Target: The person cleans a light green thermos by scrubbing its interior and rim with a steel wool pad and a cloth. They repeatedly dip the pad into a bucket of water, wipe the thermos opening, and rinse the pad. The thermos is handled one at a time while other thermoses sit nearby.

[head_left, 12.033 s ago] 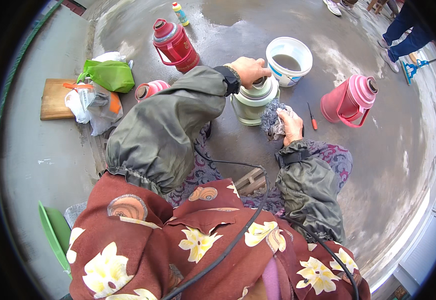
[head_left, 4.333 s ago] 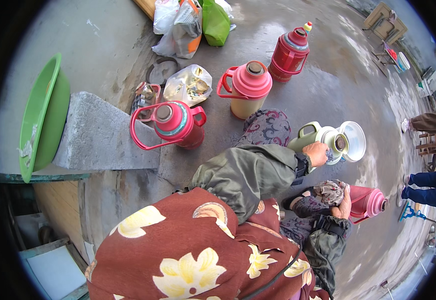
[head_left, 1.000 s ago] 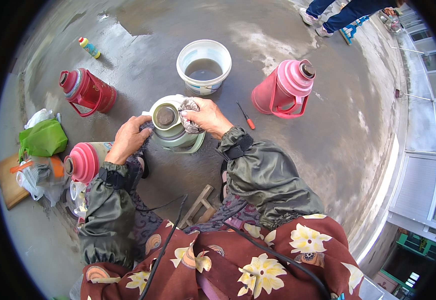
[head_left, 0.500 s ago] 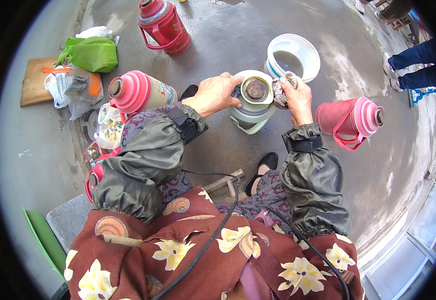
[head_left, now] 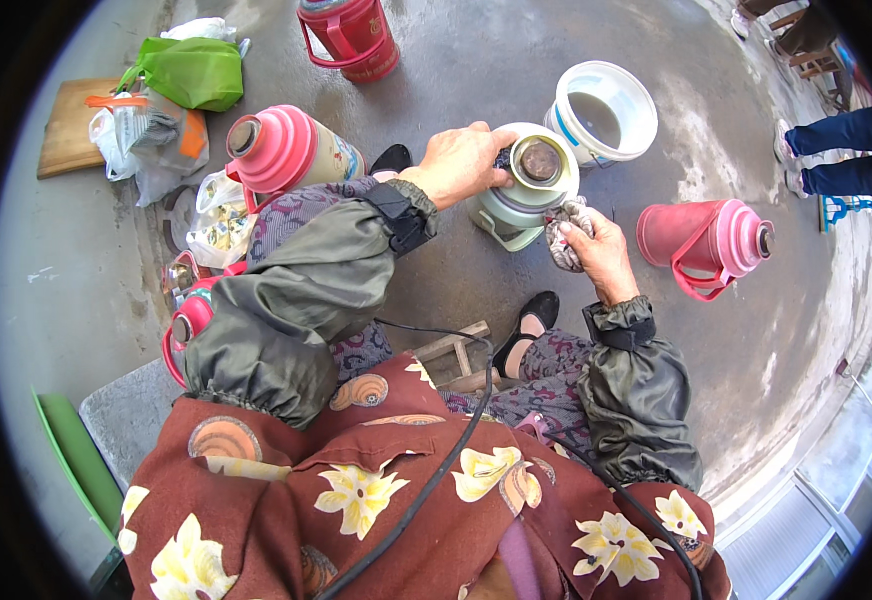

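Observation:
A pale green thermos flask (head_left: 516,218) with a dark stopper (head_left: 539,162) in its mouth stands in front of me, its top toward me. My left hand (head_left: 461,165) grips the left side of its neck with thumb and fingers; a small dark patch shows beside the fingertips, too small to make out. In my right hand (head_left: 601,255) is a crumpled, wet grey-brown rag (head_left: 562,236), closed in the fingers at the lower right side of the flask's top. The rag meets or nearly meets the flask's shoulder.
A white bucket (head_left: 648,112) of murky water stands behind the flask. Pink and red thermos flasks (head_left: 701,238) stand to the right, left (head_left: 281,150) and far side (head_left: 366,45). Bags (head_left: 191,72) and a wooden board (head_left: 66,130) lie left. Another person's legs (head_left: 841,150) show far right.
My right hand has drawn the rag down and toward me, from the right of the flask's mouth to its near right side. My left hand keeps its grip. The whole view has shifted slightly.

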`<state>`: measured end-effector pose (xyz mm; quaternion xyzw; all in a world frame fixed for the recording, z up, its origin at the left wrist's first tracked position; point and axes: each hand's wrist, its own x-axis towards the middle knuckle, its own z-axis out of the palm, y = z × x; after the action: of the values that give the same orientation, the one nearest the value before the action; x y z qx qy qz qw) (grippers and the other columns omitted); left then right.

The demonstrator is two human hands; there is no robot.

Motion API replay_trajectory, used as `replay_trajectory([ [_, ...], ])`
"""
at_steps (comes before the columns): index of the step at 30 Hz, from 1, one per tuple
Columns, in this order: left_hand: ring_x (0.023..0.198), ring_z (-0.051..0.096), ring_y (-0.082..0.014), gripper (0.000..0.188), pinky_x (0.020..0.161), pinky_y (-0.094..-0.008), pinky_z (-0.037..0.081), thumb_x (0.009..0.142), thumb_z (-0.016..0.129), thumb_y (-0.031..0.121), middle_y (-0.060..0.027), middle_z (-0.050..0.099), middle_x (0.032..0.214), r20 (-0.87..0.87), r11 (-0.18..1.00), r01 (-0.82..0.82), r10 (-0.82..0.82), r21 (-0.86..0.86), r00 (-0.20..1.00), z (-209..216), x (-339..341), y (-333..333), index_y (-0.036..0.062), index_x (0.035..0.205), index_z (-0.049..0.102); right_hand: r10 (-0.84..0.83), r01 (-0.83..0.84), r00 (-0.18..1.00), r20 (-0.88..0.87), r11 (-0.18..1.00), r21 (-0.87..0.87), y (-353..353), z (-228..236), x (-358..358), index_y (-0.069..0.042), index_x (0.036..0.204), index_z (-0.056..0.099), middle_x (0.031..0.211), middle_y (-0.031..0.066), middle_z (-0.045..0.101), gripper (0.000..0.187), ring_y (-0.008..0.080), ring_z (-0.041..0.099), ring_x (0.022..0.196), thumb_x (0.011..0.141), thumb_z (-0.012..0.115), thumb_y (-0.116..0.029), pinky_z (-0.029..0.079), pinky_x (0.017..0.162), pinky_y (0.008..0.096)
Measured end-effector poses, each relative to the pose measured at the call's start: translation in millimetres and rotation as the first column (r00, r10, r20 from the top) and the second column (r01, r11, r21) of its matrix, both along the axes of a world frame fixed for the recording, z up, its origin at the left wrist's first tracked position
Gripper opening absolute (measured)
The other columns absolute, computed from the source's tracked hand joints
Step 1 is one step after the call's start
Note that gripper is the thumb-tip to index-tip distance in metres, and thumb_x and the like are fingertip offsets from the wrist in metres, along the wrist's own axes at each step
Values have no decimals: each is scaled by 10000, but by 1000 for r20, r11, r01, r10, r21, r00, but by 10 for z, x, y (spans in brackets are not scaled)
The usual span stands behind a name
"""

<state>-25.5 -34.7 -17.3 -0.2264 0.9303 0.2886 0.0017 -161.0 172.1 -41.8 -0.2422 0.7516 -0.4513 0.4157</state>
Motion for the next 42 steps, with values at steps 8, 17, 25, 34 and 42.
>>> replay_trajectory([
  [8,1063,580,-314,549,894,-396,456,744,722,260,-169,598,1144,-5,999,-27,27,26,1000,-55,4,-37,69,1213,509,-352,401,914,201,852,-337,-188,10,-444,13,1222,436,1074,88,584,452,151,587,925,807,606,-48,482,820,286],
  [17,1039,588,-315,551,879,-403,458,722,745,287,-144,616,1093,-10,999,-51,51,-16,999,-83,-16,-12,99,1200,546,-475,341,722,-503,877,-340,-554,-351,263,-8,1074,550,996,180,532,316,352,539,957,769,605,-73,434,842,416],
  [25,1079,565,-311,552,907,-396,443,748,728,309,-138,599,1123,-14,995,-79,78,-61,997,-141,42,22,101,1224,544,-569,436,480,-668,815,-381,-610,-359,955,-44,1019,511,1053,185,477,343,377,480,1019,727,687,-86,404,854,485],
  [34,1009,602,-334,700,864,-390,482,711,736,338,-203,612,1063,-173,903,-422,431,86,886,-211,130,-124,-5,1248,446,-133,124,784,-607,991,-57,-182,-229,1017,-163,1063,622,1001,121,575,383,322,583,951,689,691,-111,476,823,406],
  [42,774,573,-158,289,655,-387,510,798,596,96,-35,564,846,-4,227,-311,813,923,582,-270,421,-134,42,1071,522,-641,717,683,349,680,-155,-501,-108,696,-30,1087,511,933,103,629,319,174,636,645,797,641,-30,477,386,238],
])
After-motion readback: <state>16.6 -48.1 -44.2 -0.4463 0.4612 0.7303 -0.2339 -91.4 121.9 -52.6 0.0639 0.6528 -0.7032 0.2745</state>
